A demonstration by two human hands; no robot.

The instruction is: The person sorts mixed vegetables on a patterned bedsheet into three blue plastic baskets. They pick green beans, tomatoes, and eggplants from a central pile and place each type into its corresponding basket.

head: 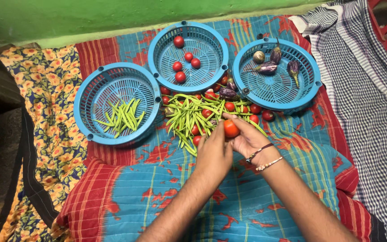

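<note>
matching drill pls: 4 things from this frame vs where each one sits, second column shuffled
1. green beans
2. small tomatoes
3. purple brinjals
4. single tomato

A. in the right basket
B. in both hands, left hand and right hand
C. in the left basket
D. in the middle basket

Pairs: 1-C, 2-D, 3-A, 4-B

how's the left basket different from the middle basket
The left basket holds thin green beans; the middle basket holds round red tomatoes. The left basket sits nearer the person, the middle one nearer the green wall. Both are round blue slotted plastic baskets.
</note>
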